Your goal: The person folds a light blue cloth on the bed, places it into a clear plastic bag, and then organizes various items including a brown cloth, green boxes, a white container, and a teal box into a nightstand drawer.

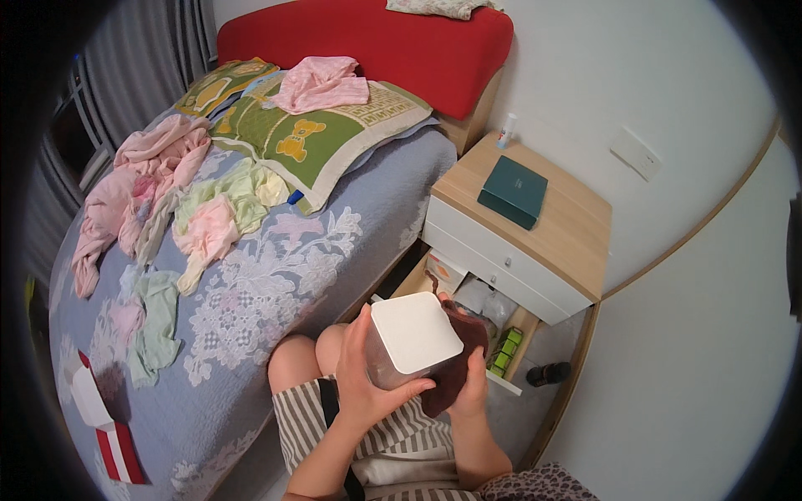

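Observation:
A clear plastic container with a white lid [416, 332] is held up over my lap. My left hand [369, 376] grips it from the left, thumb along its near side. My right hand [470, 385] holds a dark maroon cloth [454, 376] against the container's right side; some of its fingers are hidden behind the cloth. Beyond my hands, the nightstand's bottom drawer [510, 383] is pulled out, with a white box [443, 273], clear plastic bags [495, 307] and green packets [506, 352] inside.
The wooden nightstand [570, 219] bears a dark green box [514, 191] and a small white bottle [507, 131]. Left, the bed [269, 282] holds pillows, scattered clothes [207, 225] and an open red-and-white box [119, 451]. A dark object [548, 374] lies on the floor beside the drawer, near the wall.

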{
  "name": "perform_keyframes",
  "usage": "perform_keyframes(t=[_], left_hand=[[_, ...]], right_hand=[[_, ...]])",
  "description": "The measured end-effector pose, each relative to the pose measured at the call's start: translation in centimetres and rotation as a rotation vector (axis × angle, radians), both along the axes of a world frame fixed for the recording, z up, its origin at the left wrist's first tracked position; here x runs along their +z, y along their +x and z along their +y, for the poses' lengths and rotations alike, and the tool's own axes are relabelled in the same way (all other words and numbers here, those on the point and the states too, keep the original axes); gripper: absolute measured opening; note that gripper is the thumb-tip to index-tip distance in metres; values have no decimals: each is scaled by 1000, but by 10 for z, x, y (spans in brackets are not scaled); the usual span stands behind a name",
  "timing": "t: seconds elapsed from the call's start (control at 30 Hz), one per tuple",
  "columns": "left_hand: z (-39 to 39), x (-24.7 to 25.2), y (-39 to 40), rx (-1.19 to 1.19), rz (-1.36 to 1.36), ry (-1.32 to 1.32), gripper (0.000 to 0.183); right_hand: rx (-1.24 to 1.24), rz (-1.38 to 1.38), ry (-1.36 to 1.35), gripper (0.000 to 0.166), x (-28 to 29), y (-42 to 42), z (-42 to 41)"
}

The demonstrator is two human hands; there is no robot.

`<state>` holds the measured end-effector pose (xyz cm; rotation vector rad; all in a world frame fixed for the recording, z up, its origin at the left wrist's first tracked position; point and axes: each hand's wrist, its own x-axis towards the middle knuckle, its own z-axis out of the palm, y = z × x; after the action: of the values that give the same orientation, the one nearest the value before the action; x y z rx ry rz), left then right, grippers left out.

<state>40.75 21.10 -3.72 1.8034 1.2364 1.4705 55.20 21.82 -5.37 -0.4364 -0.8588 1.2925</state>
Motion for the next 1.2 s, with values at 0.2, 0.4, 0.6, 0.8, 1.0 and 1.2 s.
perform_keyframes(t=[0.2, 0.4, 0.6, 0.8, 1.0, 1.2], left_hand=[[0, -5, -3, -319, -250, -183, 108], [-4, -3, -2, -565, -659, -419, 102], [8, 0, -10, -276, -215, -140, 73], [-6, 11, 4, -115, -133, -68, 102], [7, 7, 5, -92, -145, -168, 112], [-3, -3, 4, -422, -250, -265, 112]], right_hand=[[120, 182, -204, 57, 16, 6, 5], [284, 350, -320, 47, 20, 16, 2], [145, 304, -329, 54, 9, 16, 8], [-32, 117, -60, 57, -1, 5, 9], [-53, 20, -61, 50, -8, 1, 11], [177, 197, -376, 46, 9, 17, 27]])
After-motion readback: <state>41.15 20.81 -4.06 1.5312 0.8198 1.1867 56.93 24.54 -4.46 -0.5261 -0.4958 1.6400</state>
